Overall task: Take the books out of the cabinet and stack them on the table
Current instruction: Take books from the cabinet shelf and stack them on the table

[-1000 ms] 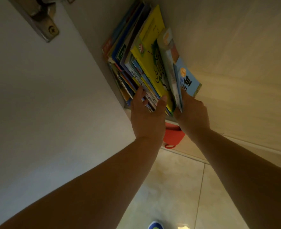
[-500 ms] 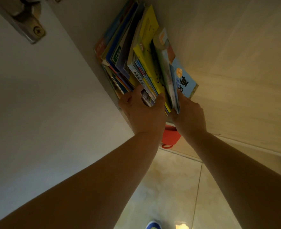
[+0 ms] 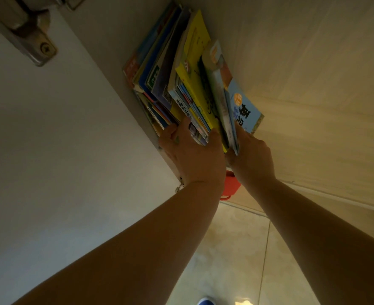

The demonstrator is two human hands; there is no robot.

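Inside the cabinet (image 3: 313,84), upright books (image 3: 195,84), spines toward both hands (image 3: 195,155).

Legible text is limited to two books among those on the cabinet shelf

1. Spine of a thin book (image 3: 183,107) just above the left hand (image 3: 192,155): black Chinese characters "小树的小房"; the rest is covered by the hand
2. Light blue cover (image 3: 244,106) at the right of the row: a large black character "鱼" beside blue characters too distorted to read, under a small orange round badge with unreadable print

Remaining spines: print too dark or small
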